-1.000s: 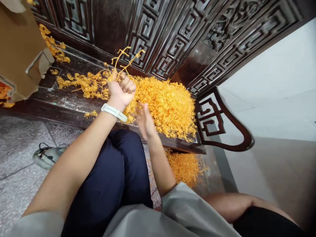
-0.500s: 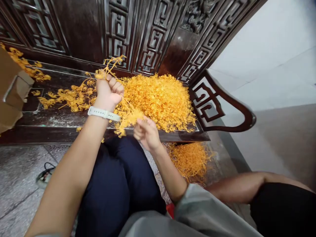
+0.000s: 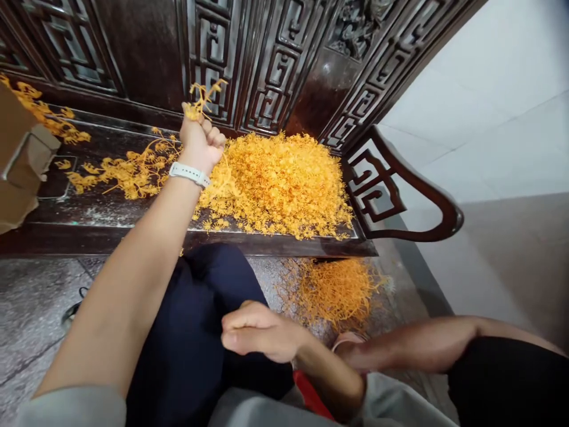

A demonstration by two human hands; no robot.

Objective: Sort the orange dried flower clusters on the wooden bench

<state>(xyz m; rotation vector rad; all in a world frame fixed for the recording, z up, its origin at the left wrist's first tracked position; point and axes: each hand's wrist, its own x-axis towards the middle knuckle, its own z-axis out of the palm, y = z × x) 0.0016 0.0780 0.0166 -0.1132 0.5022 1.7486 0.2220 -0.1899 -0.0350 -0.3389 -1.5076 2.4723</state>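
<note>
1. Your right hand (image 3: 264, 333) has dropped from beside the yellow pile (image 3: 287, 181) to lower centre
2. Its fingers curl together; whether they hold anything, I can't tell
3. Your left hand (image 3: 201, 142), the nearer, clenches the yellow sprig (image 3: 198, 108), slanting up-right above it, left of upper centre

Dark brown bench (image 3: 275, 244), angular-patterned back (image 3: 146, 53), yellow-orange pieces (image 3: 284, 178) on bench, orange stems (image 3: 338, 290) below bench, speckled grey floor (image 3: 44, 302), white wristband (image 3: 190, 174)
</note>
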